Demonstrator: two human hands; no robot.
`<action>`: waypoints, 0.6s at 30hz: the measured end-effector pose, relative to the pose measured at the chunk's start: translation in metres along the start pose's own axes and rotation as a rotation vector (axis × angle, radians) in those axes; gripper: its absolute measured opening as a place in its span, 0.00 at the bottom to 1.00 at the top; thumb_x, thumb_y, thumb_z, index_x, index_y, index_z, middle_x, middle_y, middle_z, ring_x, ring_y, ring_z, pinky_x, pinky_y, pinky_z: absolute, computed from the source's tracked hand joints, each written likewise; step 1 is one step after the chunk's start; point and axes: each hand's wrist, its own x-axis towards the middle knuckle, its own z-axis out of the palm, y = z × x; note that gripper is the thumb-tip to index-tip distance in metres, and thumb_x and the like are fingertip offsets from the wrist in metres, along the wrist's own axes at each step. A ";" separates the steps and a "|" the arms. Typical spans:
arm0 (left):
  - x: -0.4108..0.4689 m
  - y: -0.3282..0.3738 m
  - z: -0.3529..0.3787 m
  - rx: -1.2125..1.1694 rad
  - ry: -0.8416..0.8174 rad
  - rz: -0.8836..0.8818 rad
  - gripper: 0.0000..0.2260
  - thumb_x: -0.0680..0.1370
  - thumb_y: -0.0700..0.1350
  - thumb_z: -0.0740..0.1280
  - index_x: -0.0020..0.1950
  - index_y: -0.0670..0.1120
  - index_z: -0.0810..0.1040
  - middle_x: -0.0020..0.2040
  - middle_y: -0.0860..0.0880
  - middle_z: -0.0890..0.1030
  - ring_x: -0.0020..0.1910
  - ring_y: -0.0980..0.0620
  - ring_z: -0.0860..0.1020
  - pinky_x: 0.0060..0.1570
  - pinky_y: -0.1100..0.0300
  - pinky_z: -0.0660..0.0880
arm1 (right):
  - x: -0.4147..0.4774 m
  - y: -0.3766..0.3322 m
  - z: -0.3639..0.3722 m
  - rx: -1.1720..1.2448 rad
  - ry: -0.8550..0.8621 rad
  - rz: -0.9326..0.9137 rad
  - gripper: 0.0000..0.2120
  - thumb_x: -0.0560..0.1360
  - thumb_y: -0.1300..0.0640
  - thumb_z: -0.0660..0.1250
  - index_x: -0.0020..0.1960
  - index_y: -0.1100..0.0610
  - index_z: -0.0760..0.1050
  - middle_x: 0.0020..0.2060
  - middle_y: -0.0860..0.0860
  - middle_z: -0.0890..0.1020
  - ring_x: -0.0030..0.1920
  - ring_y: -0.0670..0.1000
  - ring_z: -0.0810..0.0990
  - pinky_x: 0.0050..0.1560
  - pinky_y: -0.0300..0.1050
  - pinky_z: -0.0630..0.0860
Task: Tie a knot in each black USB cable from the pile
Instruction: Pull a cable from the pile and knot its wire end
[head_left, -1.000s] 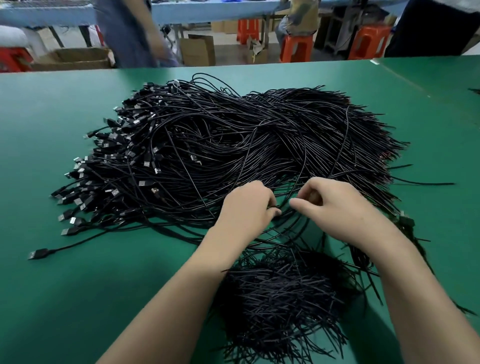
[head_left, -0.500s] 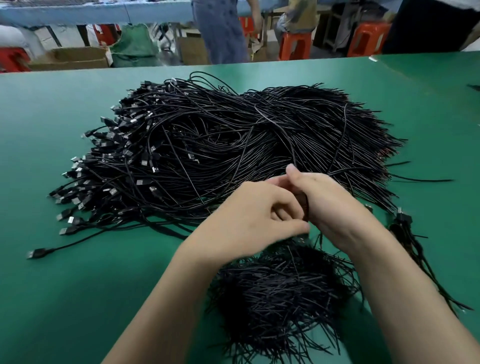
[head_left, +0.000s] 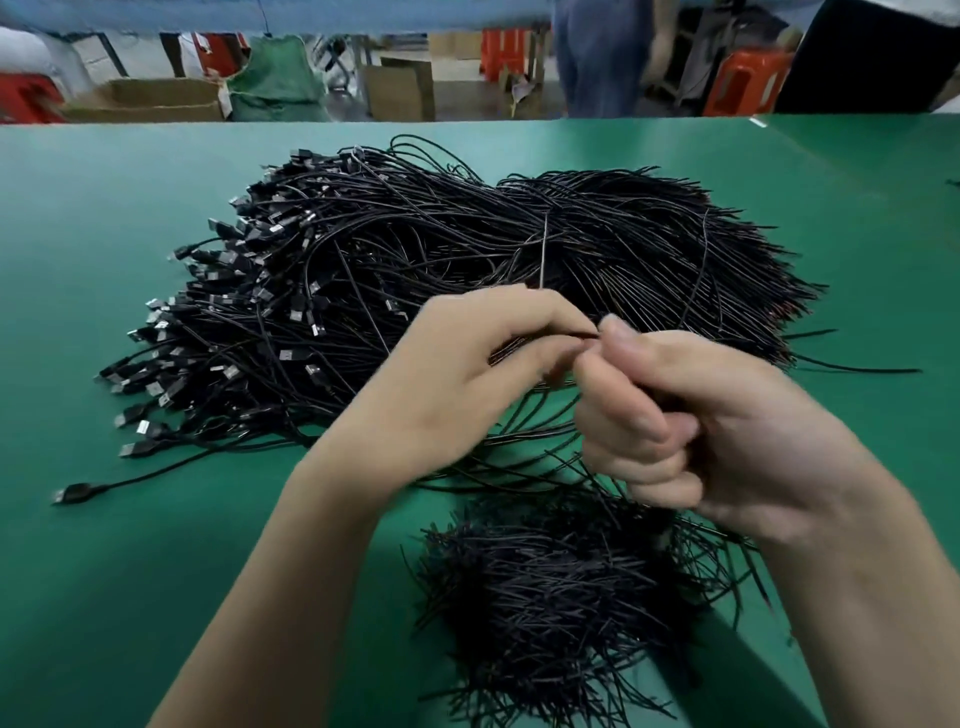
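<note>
Step in hand: knotting one cable (head_left: 563, 336), held just above the table (head_left: 156, 571) between both hands.

The left hand (head_left: 467, 384) pinches it between thumb and forefinger, the other fingers loosely curled. The right hand (head_left: 691, 431), at 3 o'clock of the left and meeting it at the fingertips, is curled into a tight fist, apparently around the same strand. Whether a loop has formed inside cannot be told. A thin end (head_left: 543, 254) stands upright at 12 o'clock from the left fingers.

Judgement: the next move calls for drawing the hands apart to seat the knot, then laying the cable aside.

The pile (head_left: 467, 270) lies at 12 o'clock of the hands, with plugs (head_left: 231, 371) fanned toward 9 o'clock and cut ends toward 3. A smaller heap (head_left: 561, 582) of thin black strands sits at 6 o'clock.
</note>
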 end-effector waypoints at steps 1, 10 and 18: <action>-0.001 0.003 -0.006 -0.069 0.018 -0.002 0.05 0.82 0.40 0.68 0.53 0.48 0.84 0.43 0.60 0.83 0.44 0.62 0.80 0.48 0.67 0.74 | -0.002 -0.002 -0.001 0.012 -0.040 -0.013 0.20 0.83 0.49 0.59 0.35 0.56 0.73 0.26 0.46 0.59 0.26 0.44 0.55 0.21 0.31 0.57; -0.009 0.017 -0.028 -0.272 0.167 0.080 0.04 0.82 0.45 0.67 0.53 0.51 0.82 0.34 0.53 0.80 0.32 0.50 0.76 0.33 0.59 0.70 | -0.002 -0.001 0.008 0.010 -0.242 -0.056 0.16 0.84 0.54 0.58 0.49 0.60 0.82 0.27 0.49 0.62 0.28 0.45 0.58 0.23 0.35 0.56; -0.004 0.011 0.007 -0.125 -0.079 -0.138 0.13 0.88 0.42 0.58 0.51 0.54 0.79 0.33 0.54 0.78 0.29 0.60 0.71 0.34 0.67 0.67 | 0.003 -0.014 0.010 0.252 0.220 -0.397 0.19 0.84 0.50 0.55 0.48 0.55 0.83 0.27 0.42 0.66 0.27 0.41 0.61 0.21 0.30 0.61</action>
